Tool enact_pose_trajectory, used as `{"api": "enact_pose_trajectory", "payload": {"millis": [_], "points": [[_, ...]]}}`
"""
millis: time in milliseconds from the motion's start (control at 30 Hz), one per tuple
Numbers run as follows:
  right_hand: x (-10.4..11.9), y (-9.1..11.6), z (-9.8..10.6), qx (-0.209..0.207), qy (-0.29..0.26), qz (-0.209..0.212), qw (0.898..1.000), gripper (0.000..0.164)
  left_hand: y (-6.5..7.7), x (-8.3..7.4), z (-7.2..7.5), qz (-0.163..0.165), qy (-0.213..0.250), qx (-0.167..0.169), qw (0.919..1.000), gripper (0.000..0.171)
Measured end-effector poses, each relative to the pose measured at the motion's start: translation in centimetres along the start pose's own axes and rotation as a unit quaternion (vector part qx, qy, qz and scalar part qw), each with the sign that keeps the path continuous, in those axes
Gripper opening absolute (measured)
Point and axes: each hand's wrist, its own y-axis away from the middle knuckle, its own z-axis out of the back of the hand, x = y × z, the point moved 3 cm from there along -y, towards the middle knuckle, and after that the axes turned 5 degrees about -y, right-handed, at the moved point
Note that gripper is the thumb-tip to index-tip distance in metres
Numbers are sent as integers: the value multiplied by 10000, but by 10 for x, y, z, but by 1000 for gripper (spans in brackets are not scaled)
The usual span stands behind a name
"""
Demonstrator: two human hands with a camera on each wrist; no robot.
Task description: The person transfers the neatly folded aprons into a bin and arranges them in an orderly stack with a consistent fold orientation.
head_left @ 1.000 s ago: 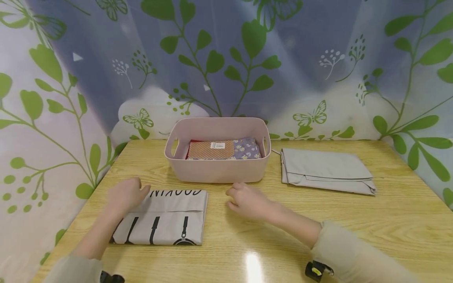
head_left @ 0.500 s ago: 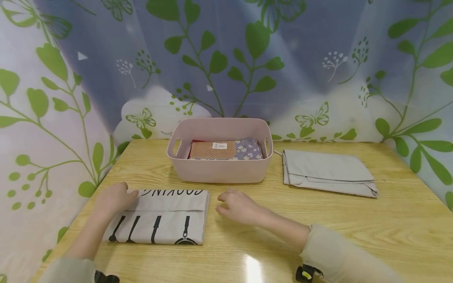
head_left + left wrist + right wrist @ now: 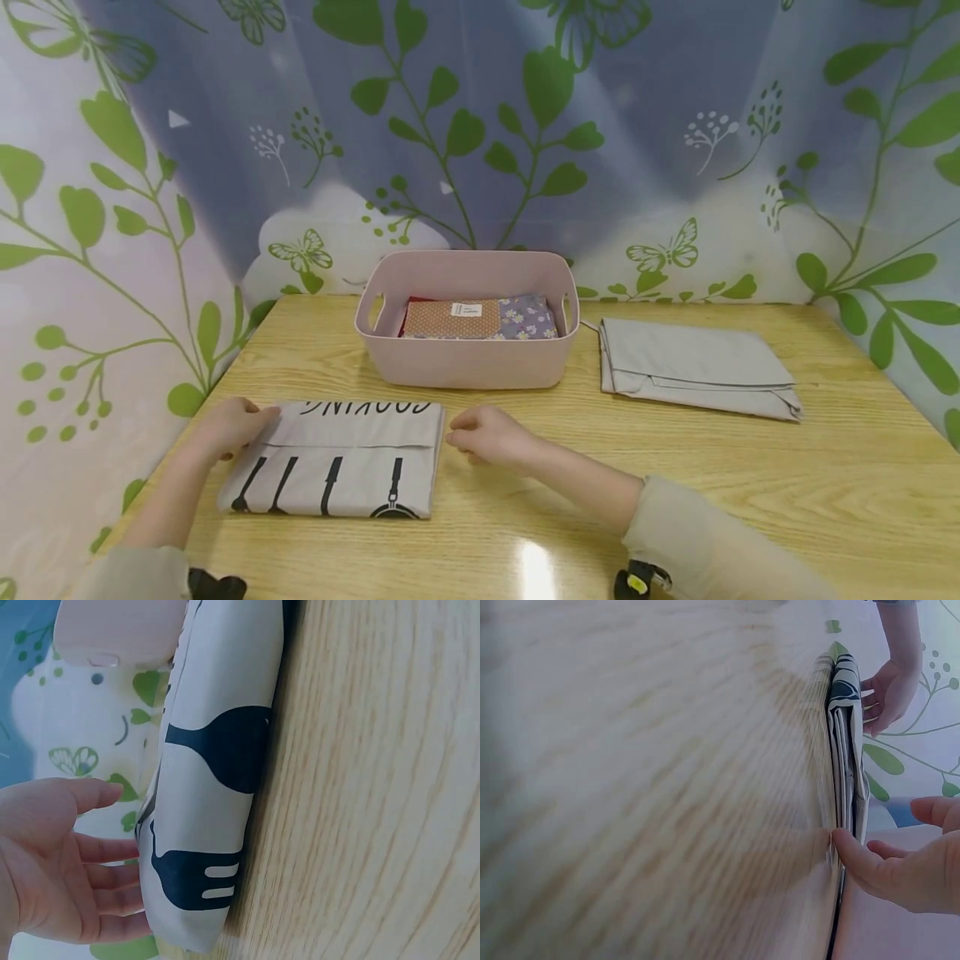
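A folded off-white cloth, printed with black kitchen utensils and upside-down lettering reading COOKING, lies flat at the front left of the table. My left hand is at its left edge; in the left wrist view, the extended fingers reach the cloth's end while the thumb stays apart. Beside the right edge is my right hand. The right wrist view has its fingers extended at the stacked layers, thumb raised; whether they touch the cloth is hard to tell.
Behind the cloth stands a pink plastic basket holding folded patterned fabrics. A plain light-grey folded cloth lies to its right. A leaf-printed curtain hangs along the back and left of the wooden table.
My left hand has slid left and down from the top of the cloth to its left edge. My right hand has come left to the cloth's right edge.
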Motion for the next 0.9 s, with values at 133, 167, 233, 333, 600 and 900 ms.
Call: {"api": "enact_pose_trajectory", "payload": {"millis": [133, 167, 233, 333, 600, 900], "points": [[0, -1, -6, 153, -1129, -366, 9928, 40, -1, 7, -1, 331, 520, 260, 9978, 61], [0, -1, -8, 194, -1323, -454, 9900, 39, -1, 7, -2, 395, 599, 304, 9970, 63], [0, -1, -10, 271, -1644, -622, 9841, 39, 0, 8, -1, 477, 713, 365, 9956, 64], [2, -1, -12, 394, -2041, -842, 9745, 41, 3, 8, -1, 611, 780, 426, 9942, 58], [4, -1, -17, 485, -2646, -1123, 9566, 40, 8, 7, 1, 763, 793, 585, 9922, 53], [4, -2, -23, 411, -3218, -1261, 9375, 44, 5, 17, -3, 936, 1235, 784, 9848, 60]]}}
